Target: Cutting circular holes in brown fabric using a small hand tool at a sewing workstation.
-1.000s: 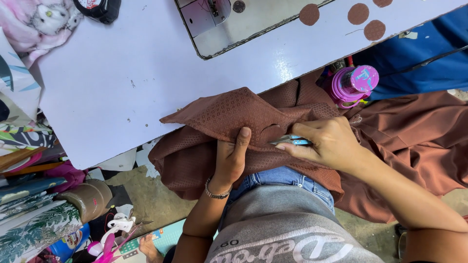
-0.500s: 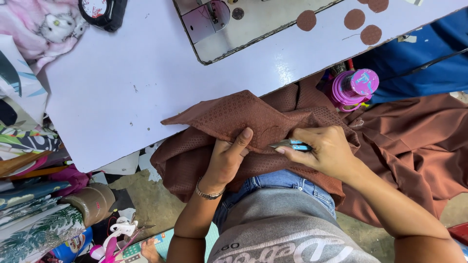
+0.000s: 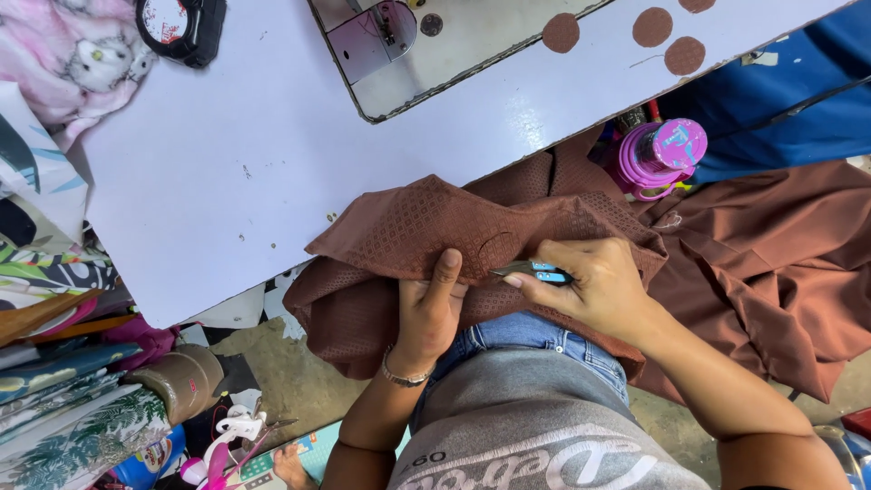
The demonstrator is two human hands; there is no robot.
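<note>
A brown patterned fabric drapes from the edge of the white sewing table down onto my lap. My left hand presses flat on the fabric near its fold, thumb pointing up, a bracelet on the wrist. To its right, my right hand grips a small blue-handled thread snipper, its metal tip pointing left at the fabric just beside my left thumb.
A sewing machine base sits at the table's far edge, with three brown fabric circles to its right. A pink bottle stands off the table's right. More brown cloth lies right. Folded printed fabrics stack at left.
My view has shifted slightly. Both hands stay on the fabric, with the snipper tip still at the same spot by my left thumb.
</note>
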